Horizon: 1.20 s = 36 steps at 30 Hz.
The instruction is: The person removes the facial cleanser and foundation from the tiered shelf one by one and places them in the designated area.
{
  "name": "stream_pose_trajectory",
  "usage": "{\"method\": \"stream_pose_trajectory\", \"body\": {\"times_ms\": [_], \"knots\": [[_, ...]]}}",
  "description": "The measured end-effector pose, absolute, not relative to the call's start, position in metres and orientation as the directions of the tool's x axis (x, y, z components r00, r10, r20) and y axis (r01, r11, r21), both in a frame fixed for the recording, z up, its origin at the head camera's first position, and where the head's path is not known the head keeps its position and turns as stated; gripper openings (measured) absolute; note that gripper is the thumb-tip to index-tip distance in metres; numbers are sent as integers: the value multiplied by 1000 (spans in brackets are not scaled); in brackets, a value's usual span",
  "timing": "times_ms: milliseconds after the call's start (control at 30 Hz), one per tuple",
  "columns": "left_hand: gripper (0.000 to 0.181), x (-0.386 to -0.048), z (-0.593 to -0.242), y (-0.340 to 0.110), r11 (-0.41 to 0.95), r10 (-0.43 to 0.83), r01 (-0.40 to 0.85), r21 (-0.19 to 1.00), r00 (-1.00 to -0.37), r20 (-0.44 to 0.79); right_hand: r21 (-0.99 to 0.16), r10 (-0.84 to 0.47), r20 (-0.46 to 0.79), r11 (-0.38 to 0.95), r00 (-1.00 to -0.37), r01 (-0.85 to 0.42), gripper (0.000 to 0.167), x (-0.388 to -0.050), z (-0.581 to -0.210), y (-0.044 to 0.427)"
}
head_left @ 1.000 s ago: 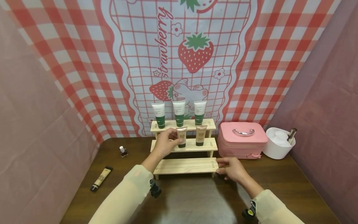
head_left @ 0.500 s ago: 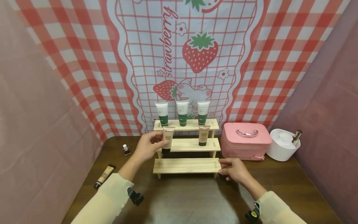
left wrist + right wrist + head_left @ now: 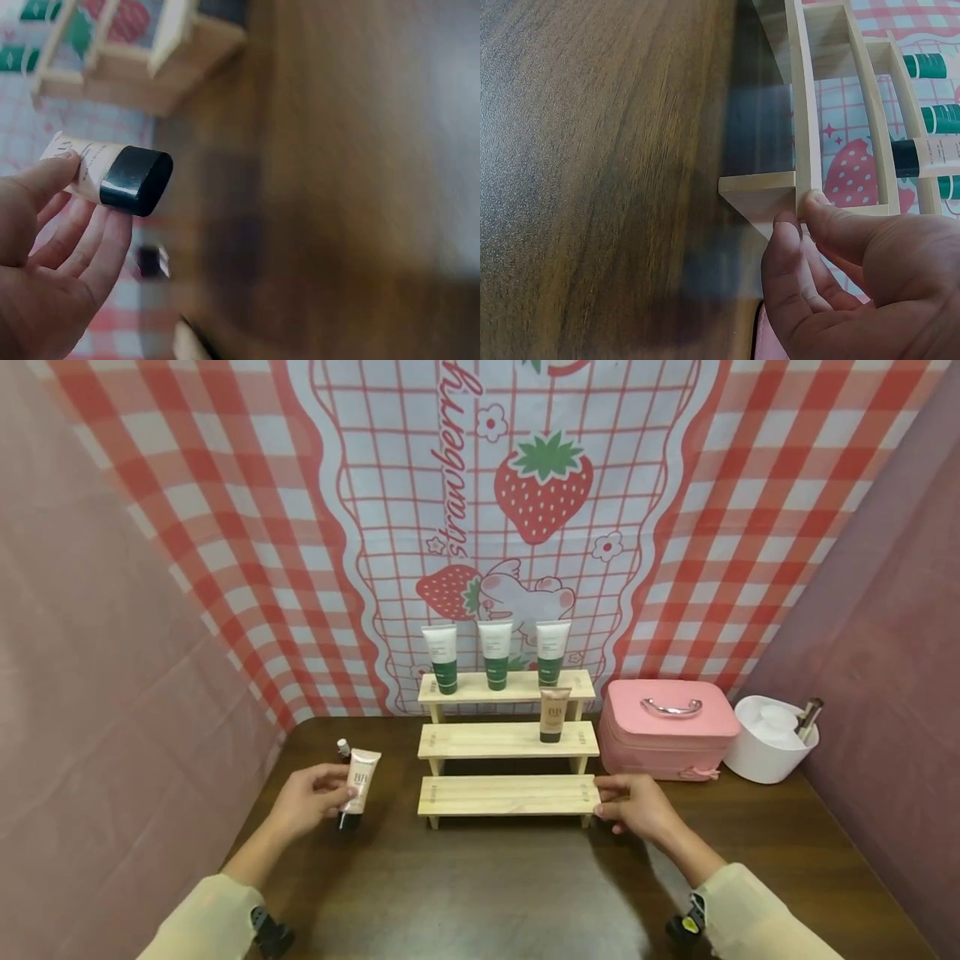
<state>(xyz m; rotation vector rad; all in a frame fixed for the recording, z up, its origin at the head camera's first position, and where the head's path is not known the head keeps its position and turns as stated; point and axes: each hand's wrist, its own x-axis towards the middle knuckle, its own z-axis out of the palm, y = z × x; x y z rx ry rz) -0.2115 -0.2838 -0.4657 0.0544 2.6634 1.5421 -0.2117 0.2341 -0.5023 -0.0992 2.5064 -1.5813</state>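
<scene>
My left hand [image 3: 306, 800] pinches a beige tube with a black cap [image 3: 361, 785] between thumb and fingers, above the table left of the wooden stand. In the left wrist view the black cap [image 3: 136, 181] points away from the palm. My right hand [image 3: 639, 807] grips the right end of the lowest shelf [image 3: 510, 796]; the right wrist view shows thumb and fingers around the shelf edge [image 3: 802, 112]. One beige tube [image 3: 552, 716] stands at the right of the middle shelf [image 3: 480, 740]. Three white-and-green tubes [image 3: 497, 656] stand on the top shelf [image 3: 525, 685].
A small bottle with a white cap [image 3: 343, 747] stands behind the held tube. To the right of the stand are a pink case [image 3: 670, 727] and a white container [image 3: 768, 752] with brushes. A checked cloth [image 3: 247, 527] hangs behind.
The left hand has carried the beige tube from the middle shelf leftward and down, over the table's left side. The right hand keeps its grip on the lowest shelf.
</scene>
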Motion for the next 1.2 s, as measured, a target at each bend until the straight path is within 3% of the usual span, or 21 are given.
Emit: {"method": "stream_pose_trajectory", "body": {"times_ms": [400,900,1200], "knots": [[38,-199,-509,-314,596,62,-97,797,-984,-165,-901,-144,-117,432,-983,44,49,-209,-509,231],[25,-204,-506,-313,806,16,-26,592,-998,-65,-906,-145,-114,422,-983,43,51,-209,-506,233],[21,-205,-502,-309,854,50,36,520,-999,-13,-903,-143,-118,427,-983,47,51,-212,-504,235]]}}
